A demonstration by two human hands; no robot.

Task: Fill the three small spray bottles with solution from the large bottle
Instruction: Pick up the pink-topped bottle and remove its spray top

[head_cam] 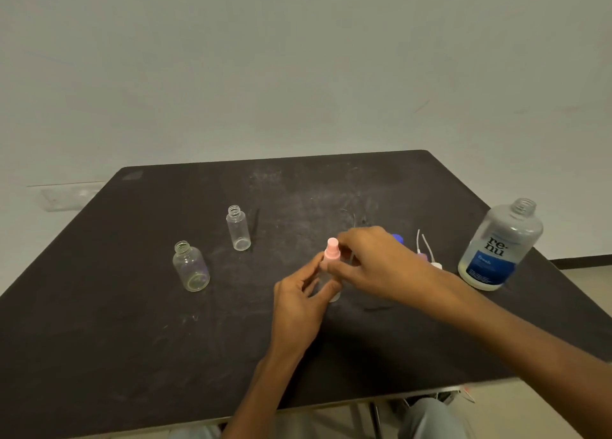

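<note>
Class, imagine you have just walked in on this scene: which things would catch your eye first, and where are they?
First, the two hands meeting mid-table: the left hand holds a small bottle while the right hand pinches its pink spray top. Next, the large bottle with a blue label, standing uncapped at the right edge. Two empty small bottles stand open at the left.

The large bottle point(500, 245) at the table's right edge carries the only writing that can be read. On its clear upper body, in black letters set in two lines, stands "re-nu". Below it, on the blue label point(490, 269), is one pale word that looks like "fresh", though it is blurred. The fine print beneath is too small to make out.
</note>
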